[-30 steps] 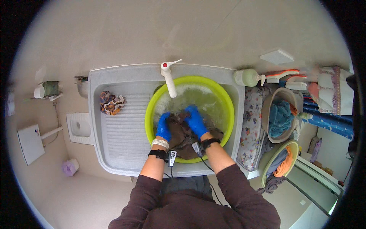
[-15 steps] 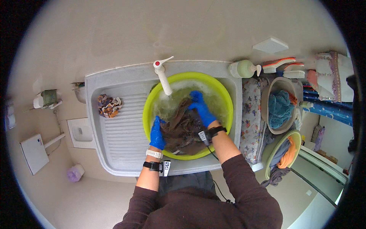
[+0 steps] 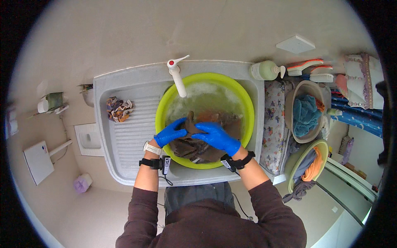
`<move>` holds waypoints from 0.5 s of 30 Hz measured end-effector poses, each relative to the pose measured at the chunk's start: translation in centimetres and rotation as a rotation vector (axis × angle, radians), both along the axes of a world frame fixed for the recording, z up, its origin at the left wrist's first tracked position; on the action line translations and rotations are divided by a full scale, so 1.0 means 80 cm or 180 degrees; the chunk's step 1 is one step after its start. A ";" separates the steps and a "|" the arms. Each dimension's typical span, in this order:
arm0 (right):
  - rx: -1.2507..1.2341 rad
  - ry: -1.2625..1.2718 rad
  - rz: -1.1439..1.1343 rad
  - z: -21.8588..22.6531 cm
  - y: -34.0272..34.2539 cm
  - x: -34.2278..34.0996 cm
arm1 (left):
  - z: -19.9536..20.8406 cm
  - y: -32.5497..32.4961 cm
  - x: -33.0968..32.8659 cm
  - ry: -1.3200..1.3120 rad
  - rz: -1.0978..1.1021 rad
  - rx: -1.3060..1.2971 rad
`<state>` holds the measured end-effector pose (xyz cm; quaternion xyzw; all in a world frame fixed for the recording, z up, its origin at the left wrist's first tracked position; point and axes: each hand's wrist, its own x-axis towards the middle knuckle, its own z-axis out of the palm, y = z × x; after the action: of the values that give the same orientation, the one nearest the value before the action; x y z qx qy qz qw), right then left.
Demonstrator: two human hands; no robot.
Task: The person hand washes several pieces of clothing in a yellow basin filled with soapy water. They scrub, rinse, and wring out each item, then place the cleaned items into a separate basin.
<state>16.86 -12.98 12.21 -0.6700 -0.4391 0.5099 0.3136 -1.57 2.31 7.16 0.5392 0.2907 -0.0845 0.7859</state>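
Observation:
A dark brown wet garment (image 3: 225,154) lies partly under water in a lime-green round basin (image 3: 249,120). Both my hands wear blue rubber gloves. My left hand (image 3: 172,132), at the basin's left side, has its fingers closed on a bunched fold of the garment raised above the water. From the right, my right hand (image 3: 218,137) grips the same fold, its fingertips close to the left ones. Foamy, cloudy water (image 3: 206,97) fills the far part of the basin. A white tap (image 3: 178,80) with a red dot reaches over the far rim.
The basin stands in a grey sink with a ribbed washboard (image 3: 138,140). A small patterned cloth (image 3: 119,109) lies on it at left. To the right are a soap pump bottle (image 3: 266,70), brushes (image 3: 304,68), a basin of blue cloth (image 3: 290,124) and a green basin of clothes (image 3: 294,171).
My hands have drawn together over the basin's middle, the left moving right and up, the right moving down. Part of the garment is now bunched up between them.

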 end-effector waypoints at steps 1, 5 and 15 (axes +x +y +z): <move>0.0358 0.0062 -0.0014 0.010 0.002 0.007 | 0.007 0.007 -0.005 0.0444 -0.0214 0.0046; 0.0079 0.0021 -0.0342 -0.018 0.021 0.050 | -0.005 -0.009 -0.021 -0.0552 0.1628 -0.0864; -0.1914 -0.0869 -0.0831 -0.167 0.019 0.032 | -0.128 -0.066 0.003 0.0524 0.2315 0.0274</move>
<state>19.43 -11.43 -1.12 -0.8449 -0.2178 0.4776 0.1032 -1.34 -2.99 -3.10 0.4247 0.5288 0.1693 0.7151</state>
